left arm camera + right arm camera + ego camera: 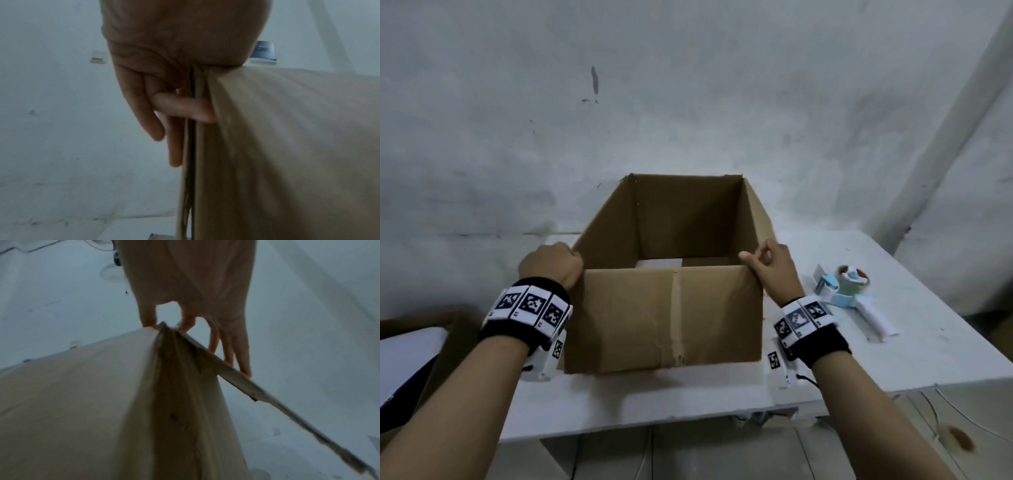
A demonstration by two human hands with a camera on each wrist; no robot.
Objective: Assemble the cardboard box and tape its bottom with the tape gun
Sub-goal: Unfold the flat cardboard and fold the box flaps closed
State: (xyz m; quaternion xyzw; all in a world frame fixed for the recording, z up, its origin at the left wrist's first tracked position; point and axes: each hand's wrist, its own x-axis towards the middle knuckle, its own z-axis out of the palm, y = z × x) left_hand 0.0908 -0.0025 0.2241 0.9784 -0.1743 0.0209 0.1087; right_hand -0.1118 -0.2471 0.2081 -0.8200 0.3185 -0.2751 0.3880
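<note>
The cardboard box (664,315) stands open-topped near the front edge of the white table (893,363), plain brown, squared up into a rectangle, with a strip of tape running down the middle of the wall facing me. Through the open top I see its floor, part brown flap, part pale patch (whether that is the table showing through I cannot tell). My left hand (551,265) grips the box's near left corner, fingers lying along the outer wall and the thumb (183,107) hooked over the edge. My right hand (770,265) pinches the near right corner between thumb and fingers. The blue-and-white tape gun (852,296) lies on its side toward the table's right edge, apart from the box.
</note>
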